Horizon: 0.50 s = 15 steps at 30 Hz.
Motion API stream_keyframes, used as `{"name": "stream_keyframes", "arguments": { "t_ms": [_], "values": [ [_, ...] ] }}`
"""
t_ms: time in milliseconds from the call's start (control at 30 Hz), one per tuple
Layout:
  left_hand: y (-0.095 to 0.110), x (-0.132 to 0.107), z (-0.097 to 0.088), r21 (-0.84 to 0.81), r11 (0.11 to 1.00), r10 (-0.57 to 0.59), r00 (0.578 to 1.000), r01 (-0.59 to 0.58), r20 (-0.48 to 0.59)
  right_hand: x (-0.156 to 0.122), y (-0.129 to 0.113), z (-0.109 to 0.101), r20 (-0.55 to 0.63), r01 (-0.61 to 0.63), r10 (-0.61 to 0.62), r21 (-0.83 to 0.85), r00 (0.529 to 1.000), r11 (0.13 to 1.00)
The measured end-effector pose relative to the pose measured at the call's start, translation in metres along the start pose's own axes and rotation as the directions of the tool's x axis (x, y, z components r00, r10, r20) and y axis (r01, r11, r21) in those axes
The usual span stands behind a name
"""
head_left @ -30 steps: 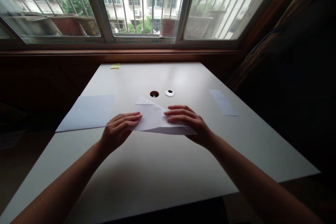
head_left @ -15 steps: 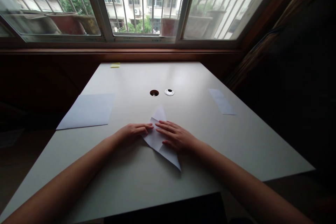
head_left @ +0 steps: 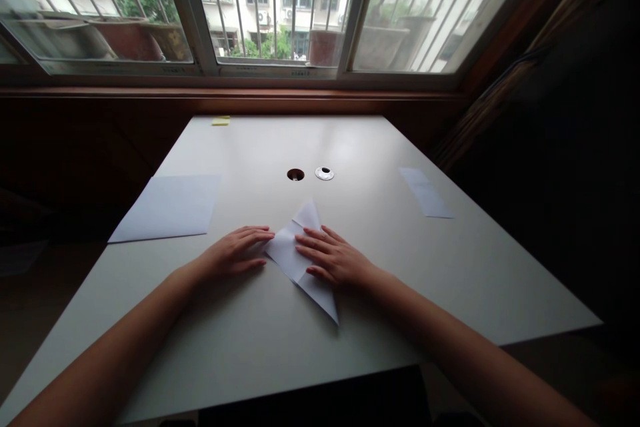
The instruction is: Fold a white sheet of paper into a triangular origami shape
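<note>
Flatly, the right hand [head_left: 333, 260] lies over the right side of a folded white paper [head_left: 286, 248], its fingers slightly parted and pressing the sheet without pinching it. The left hand [head_left: 240, 250] is open, thumb well apart from the fingers, its fingertips at the paper's left edge; whether they touch it or the table just beside, I cannot tell, and nothing is gripped. The paper sits between the hands, a smooth, crisp, kite-like shape with a sharp point toward the window [head_left: 277, 67] and another toward the person, creases crossing both ends. Beneath is a smooth, pale table [head_left: 240, 340] with a dark round hole [head_left: 295, 175], a ring-shaped cap [head_left: 325, 174] near it, and, at left, a larger flat sheet [head_left: 167, 207].
</note>
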<state>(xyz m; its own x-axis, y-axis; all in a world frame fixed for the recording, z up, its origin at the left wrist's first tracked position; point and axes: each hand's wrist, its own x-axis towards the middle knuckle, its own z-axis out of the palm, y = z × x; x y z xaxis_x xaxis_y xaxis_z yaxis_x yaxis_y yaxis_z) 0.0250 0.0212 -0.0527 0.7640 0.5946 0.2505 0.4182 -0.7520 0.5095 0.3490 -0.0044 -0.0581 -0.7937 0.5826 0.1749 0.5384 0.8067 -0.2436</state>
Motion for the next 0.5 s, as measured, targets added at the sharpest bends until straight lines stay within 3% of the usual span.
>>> {"name": "stream_keyframes", "arguments": {
  "t_ms": [200,500],
  "values": [
    [-0.009,-0.001,0.013,0.069,0.998,0.0,0.994,0.008,-0.11,0.003,-0.004,0.0,-0.006,0.026,-0.026,0.021,1.0,0.999],
    [-0.012,-0.001,0.01,0.063,0.997,0.054,0.992,-0.047,-0.115,0.01,-0.01,0.003,-0.013,0.025,-0.024,0.013,1.0,1.0]
  ]
}}
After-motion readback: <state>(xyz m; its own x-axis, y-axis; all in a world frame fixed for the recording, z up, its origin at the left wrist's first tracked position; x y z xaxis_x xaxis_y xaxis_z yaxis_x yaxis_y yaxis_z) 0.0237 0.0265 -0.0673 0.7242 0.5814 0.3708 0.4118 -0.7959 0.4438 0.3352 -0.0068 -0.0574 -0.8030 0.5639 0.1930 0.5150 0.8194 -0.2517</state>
